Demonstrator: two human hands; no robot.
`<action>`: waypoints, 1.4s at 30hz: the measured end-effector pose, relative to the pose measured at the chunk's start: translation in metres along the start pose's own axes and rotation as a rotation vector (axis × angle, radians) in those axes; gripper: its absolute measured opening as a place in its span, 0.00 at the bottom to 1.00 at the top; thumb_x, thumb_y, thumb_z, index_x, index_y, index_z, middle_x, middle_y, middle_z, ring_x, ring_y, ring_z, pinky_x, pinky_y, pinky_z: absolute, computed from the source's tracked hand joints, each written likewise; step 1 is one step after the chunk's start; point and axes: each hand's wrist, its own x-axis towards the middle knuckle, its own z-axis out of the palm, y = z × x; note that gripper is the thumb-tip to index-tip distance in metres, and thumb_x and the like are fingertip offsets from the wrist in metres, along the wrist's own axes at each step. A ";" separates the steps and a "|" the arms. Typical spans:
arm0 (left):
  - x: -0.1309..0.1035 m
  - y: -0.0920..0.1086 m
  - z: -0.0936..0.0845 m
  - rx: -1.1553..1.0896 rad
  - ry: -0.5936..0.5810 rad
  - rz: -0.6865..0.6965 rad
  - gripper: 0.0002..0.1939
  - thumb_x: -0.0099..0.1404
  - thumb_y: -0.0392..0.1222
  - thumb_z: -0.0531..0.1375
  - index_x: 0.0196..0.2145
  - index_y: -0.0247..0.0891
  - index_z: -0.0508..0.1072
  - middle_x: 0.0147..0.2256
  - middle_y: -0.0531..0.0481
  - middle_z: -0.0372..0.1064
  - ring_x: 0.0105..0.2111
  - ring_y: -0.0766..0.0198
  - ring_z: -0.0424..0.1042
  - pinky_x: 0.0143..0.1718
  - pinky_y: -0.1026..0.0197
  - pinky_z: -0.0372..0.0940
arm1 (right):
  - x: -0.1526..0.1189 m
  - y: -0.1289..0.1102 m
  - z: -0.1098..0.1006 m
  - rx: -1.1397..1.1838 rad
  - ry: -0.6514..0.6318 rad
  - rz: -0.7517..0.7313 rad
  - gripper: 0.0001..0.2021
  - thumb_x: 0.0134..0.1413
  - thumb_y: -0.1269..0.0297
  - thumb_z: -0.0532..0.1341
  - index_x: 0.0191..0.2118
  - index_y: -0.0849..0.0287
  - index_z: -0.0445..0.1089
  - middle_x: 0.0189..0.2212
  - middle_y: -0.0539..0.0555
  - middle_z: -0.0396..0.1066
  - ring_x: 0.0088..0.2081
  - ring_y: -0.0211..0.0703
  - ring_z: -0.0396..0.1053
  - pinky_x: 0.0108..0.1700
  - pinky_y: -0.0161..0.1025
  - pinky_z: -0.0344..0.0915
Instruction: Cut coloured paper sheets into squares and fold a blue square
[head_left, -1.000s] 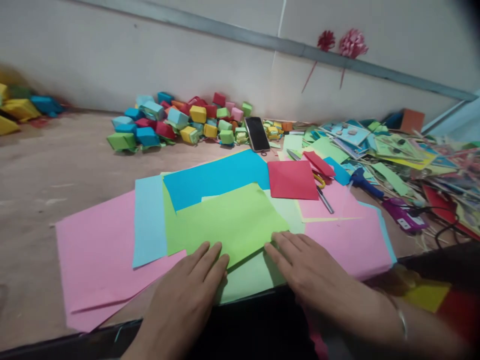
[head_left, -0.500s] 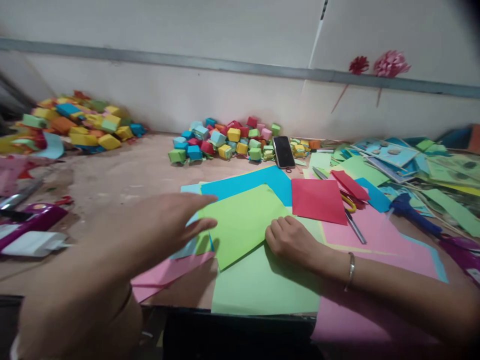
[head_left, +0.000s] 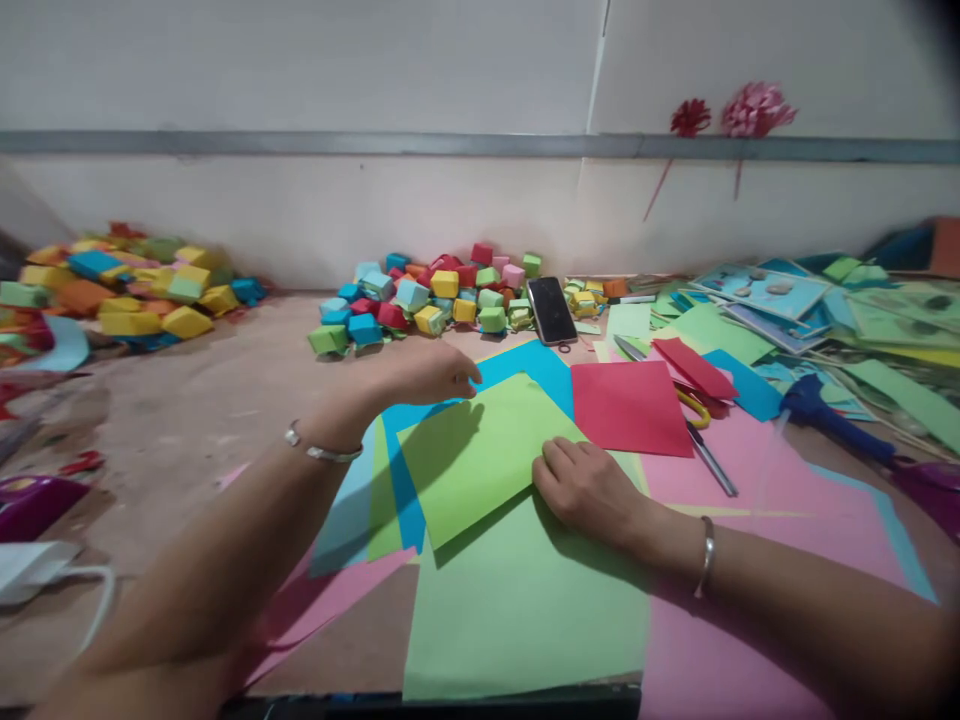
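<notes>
While right hand (head_left: 585,490) touches lime sheet (head_left: 480,465), long axis slants far-right.

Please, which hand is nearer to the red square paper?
The right hand, just by the near left corner of the red square paper. The left hand is farther off, to its left.

Green sheet (head_left: 472,460): paper, matt, smooth. Red square (head_left: 630,408): matt paper. Phone (head_left: 552,310): dark, glossy screen. Bracelet (head_left: 706,558): shiny metal. Glue gun (head_left: 836,425): blue plastic. Bench (head_left: 180,410): dull, scuffed.
</notes>
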 end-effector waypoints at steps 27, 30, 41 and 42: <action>-0.059 0.040 0.036 0.128 -0.217 0.173 0.12 0.57 0.24 0.59 0.24 0.39 0.74 0.26 0.48 0.75 0.26 0.58 0.74 0.25 0.60 0.58 | 0.001 0.013 -0.014 0.310 -0.193 0.081 0.12 0.66 0.75 0.51 0.32 0.62 0.68 0.30 0.56 0.67 0.33 0.43 0.61 0.35 0.38 0.56; -0.051 0.040 0.033 0.094 -0.279 0.097 0.10 0.64 0.33 0.58 0.26 0.40 0.75 0.30 0.46 0.78 0.30 0.56 0.76 0.26 0.60 0.56 | 0.004 0.016 -0.009 0.358 -0.143 0.104 0.15 0.71 0.63 0.51 0.34 0.62 0.69 0.30 0.55 0.68 0.32 0.42 0.59 0.34 0.39 0.54; -0.040 0.042 0.064 -0.056 0.052 -0.193 0.21 0.70 0.44 0.54 0.59 0.39 0.61 0.39 0.45 0.80 0.37 0.52 0.78 0.30 0.60 0.59 | 0.011 0.035 0.001 0.511 -0.346 0.694 0.15 0.58 0.69 0.54 0.20 0.56 0.53 0.19 0.47 0.56 0.23 0.35 0.49 0.28 0.37 0.43; -0.041 0.044 0.066 -0.029 0.031 -0.196 0.18 0.70 0.43 0.54 0.56 0.39 0.63 0.37 0.46 0.80 0.35 0.54 0.78 0.28 0.60 0.58 | 0.012 0.035 -0.001 0.490 -0.412 0.717 0.15 0.58 0.68 0.55 0.20 0.57 0.54 0.19 0.48 0.57 0.23 0.35 0.49 0.28 0.38 0.42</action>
